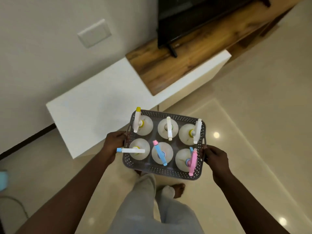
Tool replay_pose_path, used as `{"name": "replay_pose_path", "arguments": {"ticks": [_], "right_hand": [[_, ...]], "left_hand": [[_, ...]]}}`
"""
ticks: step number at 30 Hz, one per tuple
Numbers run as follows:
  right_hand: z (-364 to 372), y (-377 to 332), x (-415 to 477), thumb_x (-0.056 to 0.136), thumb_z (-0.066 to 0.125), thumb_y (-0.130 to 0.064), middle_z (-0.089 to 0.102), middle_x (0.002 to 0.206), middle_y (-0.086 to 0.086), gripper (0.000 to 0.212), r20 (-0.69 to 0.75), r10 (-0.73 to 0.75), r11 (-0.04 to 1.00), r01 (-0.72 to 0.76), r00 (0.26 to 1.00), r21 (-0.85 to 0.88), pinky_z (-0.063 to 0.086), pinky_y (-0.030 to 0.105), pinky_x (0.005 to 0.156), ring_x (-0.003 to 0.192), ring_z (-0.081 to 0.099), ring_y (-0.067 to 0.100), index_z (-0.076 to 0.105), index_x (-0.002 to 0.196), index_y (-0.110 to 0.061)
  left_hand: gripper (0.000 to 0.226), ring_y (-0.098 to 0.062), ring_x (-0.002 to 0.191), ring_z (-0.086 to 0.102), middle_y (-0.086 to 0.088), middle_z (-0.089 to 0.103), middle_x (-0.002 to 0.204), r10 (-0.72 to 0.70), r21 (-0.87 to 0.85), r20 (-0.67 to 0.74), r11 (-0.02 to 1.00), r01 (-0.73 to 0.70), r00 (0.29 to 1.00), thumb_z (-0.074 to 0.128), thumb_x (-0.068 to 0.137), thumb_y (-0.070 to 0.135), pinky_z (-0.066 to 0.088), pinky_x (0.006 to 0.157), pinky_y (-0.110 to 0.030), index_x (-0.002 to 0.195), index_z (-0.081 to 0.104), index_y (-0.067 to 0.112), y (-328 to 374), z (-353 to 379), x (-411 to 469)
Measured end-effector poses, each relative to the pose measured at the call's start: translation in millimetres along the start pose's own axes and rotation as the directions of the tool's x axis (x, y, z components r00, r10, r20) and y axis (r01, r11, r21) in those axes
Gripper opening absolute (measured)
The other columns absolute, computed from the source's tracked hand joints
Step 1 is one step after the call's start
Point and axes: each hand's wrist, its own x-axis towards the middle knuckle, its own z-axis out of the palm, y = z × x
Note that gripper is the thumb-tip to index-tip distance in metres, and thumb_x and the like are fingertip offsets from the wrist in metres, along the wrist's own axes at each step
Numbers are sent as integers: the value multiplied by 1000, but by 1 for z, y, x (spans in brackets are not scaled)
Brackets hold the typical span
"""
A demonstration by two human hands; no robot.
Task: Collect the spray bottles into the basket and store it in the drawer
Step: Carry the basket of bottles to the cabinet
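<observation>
A grey perforated basket point(168, 114) hangs in the air in front of me, above the floor. Several pale spray bottles stand upright inside it in two rows, with white point(169, 128), blue point(160, 153) and pink point(192, 162) trigger heads. My left hand point(114, 143) grips the basket's left rim. My right hand point(215, 155) grips its right rim. The basket sits just in front of the low white cabinet point(94, 102). No drawer front is visible from this angle.
A wooden shelf top point(179, 65) lies over the cabinet's right part, with a black TV point(185, 19) standing on it. The wall carries a white switch plate point(94, 33). My legs and feet are on the glossy cream floor below the basket. A light blue object point(3, 179) is at the left edge.
</observation>
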Motion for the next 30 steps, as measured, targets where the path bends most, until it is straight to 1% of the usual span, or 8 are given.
{"name": "replay_pose_path", "arguments": {"ticks": [3,8,11,16,19,21,25,30], "right_hand": [[34,-26,-12,105,61,-16,78,97,23,24,38,-41,996,44,998,-79,59,55,95,83,66,27,81,99,-4],[90,-71,-25,106,62,-17,79,92,20,25,113,-94,981,111,989,-156,58,45,81,83,67,28,82,93,-9],[121,-96,-27,105,62,-16,79,91,19,25,175,-111,971,144,978,-188,56,40,77,82,67,26,82,94,-8],[171,-136,-16,105,63,-15,80,91,16,24,268,-140,942,212,953,-262,61,52,90,83,69,24,82,94,-6],[200,-160,-2,105,63,-15,79,90,19,25,321,-153,924,251,935,-288,60,50,85,83,67,27,82,92,-7],[220,-175,9,104,63,-16,78,91,22,25,353,-161,908,279,922,-314,59,48,83,81,65,27,82,89,-7],[256,-202,34,102,62,-14,77,93,25,26,415,-148,874,315,898,-371,60,56,90,81,65,28,79,84,-5],[299,-232,68,104,62,-13,80,97,20,25,484,-115,840,344,868,-419,57,63,99,102,72,48,80,87,-15]], "left_hand": [[20,-21,83,72,-10,80,94,-26,-65,-51,998,23,998,63,99,11,56,75,-30,106,82,11,-6,-41,-7],[20,-30,92,72,-19,79,100,-51,-204,-135,979,23,990,61,100,5,57,93,-44,104,81,3,-10,-100,-16],[21,-29,89,70,-20,77,103,-61,-250,-190,968,12,980,62,100,6,56,92,-44,111,78,-1,-12,-130,-14],[19,-25,82,70,-16,78,97,-114,-364,-258,931,12,959,63,100,6,57,88,-41,109,79,2,-18,-165,-3],[16,-21,78,70,-11,79,92,-155,-416,-285,909,24,946,65,98,6,56,79,-33,101,81,9,-20,-177,7],[18,-23,80,70,-13,79,93,-177,-433,-301,901,32,937,66,97,7,56,83,-36,94,82,14,-18,-184,13],[24,-24,80,70,-4,79,81,-253,-486,-345,872,59,904,67,97,9,55,81,-35,83,82,21,-14,-191,27],[20,-25,84,70,-11,78,94,-285,-493,-394,868,61,874,64,98,5,55,79,-33,110,80,5,-11,-191,64]]}}
